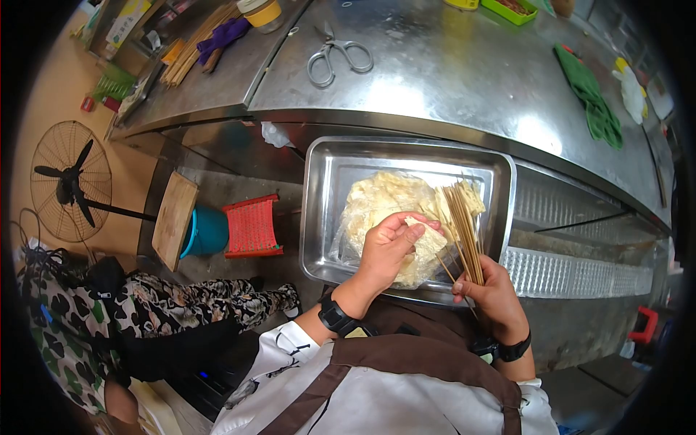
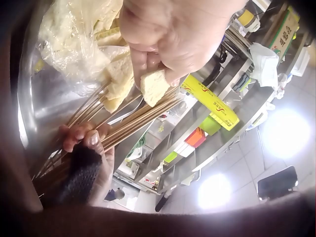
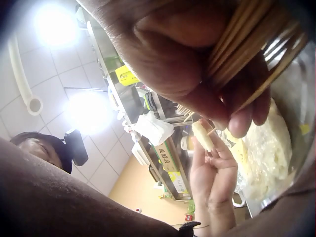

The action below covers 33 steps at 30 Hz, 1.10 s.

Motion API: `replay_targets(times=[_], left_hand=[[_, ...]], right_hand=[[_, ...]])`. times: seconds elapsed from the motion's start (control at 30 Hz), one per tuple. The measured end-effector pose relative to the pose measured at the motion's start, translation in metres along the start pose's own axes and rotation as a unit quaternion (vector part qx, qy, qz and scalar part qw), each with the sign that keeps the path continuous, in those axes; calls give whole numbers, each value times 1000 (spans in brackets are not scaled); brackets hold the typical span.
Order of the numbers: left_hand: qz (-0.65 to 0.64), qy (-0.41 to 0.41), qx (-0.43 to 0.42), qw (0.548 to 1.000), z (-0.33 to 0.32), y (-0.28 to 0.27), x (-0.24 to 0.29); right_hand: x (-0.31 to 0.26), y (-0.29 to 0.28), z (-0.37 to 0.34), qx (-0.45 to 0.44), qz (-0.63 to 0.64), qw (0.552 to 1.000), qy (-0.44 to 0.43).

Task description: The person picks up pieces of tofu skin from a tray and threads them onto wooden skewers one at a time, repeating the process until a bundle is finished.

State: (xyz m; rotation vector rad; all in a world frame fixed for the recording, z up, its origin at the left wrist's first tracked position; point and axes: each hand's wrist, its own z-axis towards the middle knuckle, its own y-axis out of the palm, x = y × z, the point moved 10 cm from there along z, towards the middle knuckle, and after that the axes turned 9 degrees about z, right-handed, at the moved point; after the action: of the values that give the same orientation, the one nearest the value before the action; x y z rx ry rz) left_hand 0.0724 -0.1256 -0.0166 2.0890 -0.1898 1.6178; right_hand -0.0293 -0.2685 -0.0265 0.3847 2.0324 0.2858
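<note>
The person's left hand pinches a small, pale yellow piece between thumb and fingers. It is a flat block with a spongy, slightly ragged surface, held over the near part of the tray. The right hand, at the tray's near right edge, has its fingers curled round a bundle of sticks. They are thin, straight and wooden, fanning a little toward the far side. One stick slants away from the bundle, its far end meeting the piece; how deep it goes in cannot be told.

The tray is shiny metal, rectangular with rounded corners and a raised rim. In it lies a pale yellow pile, lumpy and wrinkled, partly under clear, crinkled film. More pieces lie to its right, beside and behind the bundle.

Beyond the tray runs a smooth steel counter. Metal scissors with large loop handles lie toward its left, and limp green gloves on its right. Left of the tray stand a red stool with a woven-looking seat and a round blue bucket beside a wooden board.
</note>
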Motion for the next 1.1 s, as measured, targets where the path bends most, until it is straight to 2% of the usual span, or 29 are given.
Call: replay_targets(times=[0.1,0.73,0.93,0.97,1.0,1.03,1.07,1.1], left_hand=[[-4,-22,-35,999,0,3,-5],[44,-36,-85,995,-2,19,-24],[-4,-90,-82,993,-3,22,-27],[-54,-69,-89,992,-1,22,-34],[-26,-84,-82,993,1,20,-37],[-50,-29,-84,995,6,20,-43],[-47,-33,-55,997,10,17,-55],[-68,-60,-105,990,13,23,-64]], right_hand=[[0,1,0,-2,-1,1000,-4],[-4,2,9,5,29,1000,-9],[-4,4,9,9,30,999,-11],[-5,5,12,7,32,999,-18],[-6,6,13,14,48,998,-31],[-9,12,11,8,63,997,-45],[-8,10,11,12,57,997,-57],[-6,6,12,13,63,995,-75]])
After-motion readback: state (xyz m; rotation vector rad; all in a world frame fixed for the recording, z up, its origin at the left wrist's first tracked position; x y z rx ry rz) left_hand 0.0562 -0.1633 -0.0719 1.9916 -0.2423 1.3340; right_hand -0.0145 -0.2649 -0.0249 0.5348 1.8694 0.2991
